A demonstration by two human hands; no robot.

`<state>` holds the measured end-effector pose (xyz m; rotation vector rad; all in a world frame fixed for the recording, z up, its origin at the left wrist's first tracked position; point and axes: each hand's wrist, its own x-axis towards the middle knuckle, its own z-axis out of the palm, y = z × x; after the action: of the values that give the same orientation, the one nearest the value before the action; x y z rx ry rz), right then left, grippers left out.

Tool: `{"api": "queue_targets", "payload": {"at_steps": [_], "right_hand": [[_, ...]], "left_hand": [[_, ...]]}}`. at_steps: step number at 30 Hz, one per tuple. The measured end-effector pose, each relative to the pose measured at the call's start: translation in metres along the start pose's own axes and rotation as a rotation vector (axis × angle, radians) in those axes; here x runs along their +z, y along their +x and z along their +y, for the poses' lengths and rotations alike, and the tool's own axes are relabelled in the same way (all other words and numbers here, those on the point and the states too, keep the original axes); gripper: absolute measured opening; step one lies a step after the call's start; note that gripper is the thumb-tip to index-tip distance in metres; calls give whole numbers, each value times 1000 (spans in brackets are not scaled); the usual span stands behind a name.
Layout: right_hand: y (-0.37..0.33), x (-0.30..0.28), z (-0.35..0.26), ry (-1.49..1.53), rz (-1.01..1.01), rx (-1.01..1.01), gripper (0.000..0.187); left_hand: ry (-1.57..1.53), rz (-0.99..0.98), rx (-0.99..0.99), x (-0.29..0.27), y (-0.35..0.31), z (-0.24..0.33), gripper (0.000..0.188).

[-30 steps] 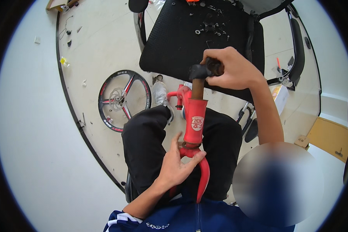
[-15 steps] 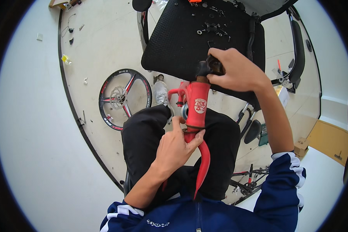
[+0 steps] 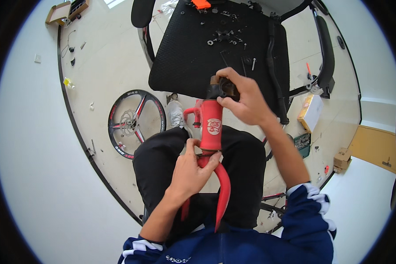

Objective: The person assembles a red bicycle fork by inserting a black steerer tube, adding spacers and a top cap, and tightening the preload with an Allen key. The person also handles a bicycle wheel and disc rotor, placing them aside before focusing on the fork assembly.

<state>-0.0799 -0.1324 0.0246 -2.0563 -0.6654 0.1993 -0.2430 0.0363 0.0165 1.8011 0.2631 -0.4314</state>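
Note:
A red bicycle frame's head tube [image 3: 211,125] stands upright between my knees, with a red fork [image 3: 223,185] running through it, legs toward my body. My left hand [image 3: 190,171] is closed round the fork crown, just below the tube's lower end. At the top, my right hand [image 3: 246,99] grips a black handlebar stem [image 3: 214,91], thumb and fingers on its clamp. The stem sits round the steerer tube against the top of the head tube. The steerer's rusty brown tip [image 3: 214,80] sticks out above it.
A black office chair [image 3: 180,57] ahead carries loose bolts, hex keys and small parts. On the floor at left lies a three-spoke wheel [image 3: 138,116] with a brake disc. A white box [image 3: 311,113], a green case [image 3: 302,144] and cardboard boxes [image 3: 342,159] are at right.
The stem has come down the steerer onto the head tube; rusty metal showed below it before, now its tip shows above. My left hand keeps its grip. The view has shifted.

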Motion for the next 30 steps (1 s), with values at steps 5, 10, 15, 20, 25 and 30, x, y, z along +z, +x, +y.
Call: {"api": "queue_targets", "payload": {"at_steps": [5,10,15,20,25,30], "right_hand": [[-27,11,29,496,85,235,46],[-45,16,36,507,40,292,53],[-56,-27,48,255,144,344,43],[-53,-77,77,-173,438,352,20],[-60,-90,115,-670,329,561,36],[-57,-75,132,-668,311,497,36]], "left_hand": [[-157,-143,-13,-7,6,-10,42],[-94,-102,112,-1,6,-8,43],[36,-140,84,-18,27,-5,71],[109,-278,25,-40,46,10,96],[76,-288,23,-55,63,16,97],[104,130,128,-25,94,40,80]]}}
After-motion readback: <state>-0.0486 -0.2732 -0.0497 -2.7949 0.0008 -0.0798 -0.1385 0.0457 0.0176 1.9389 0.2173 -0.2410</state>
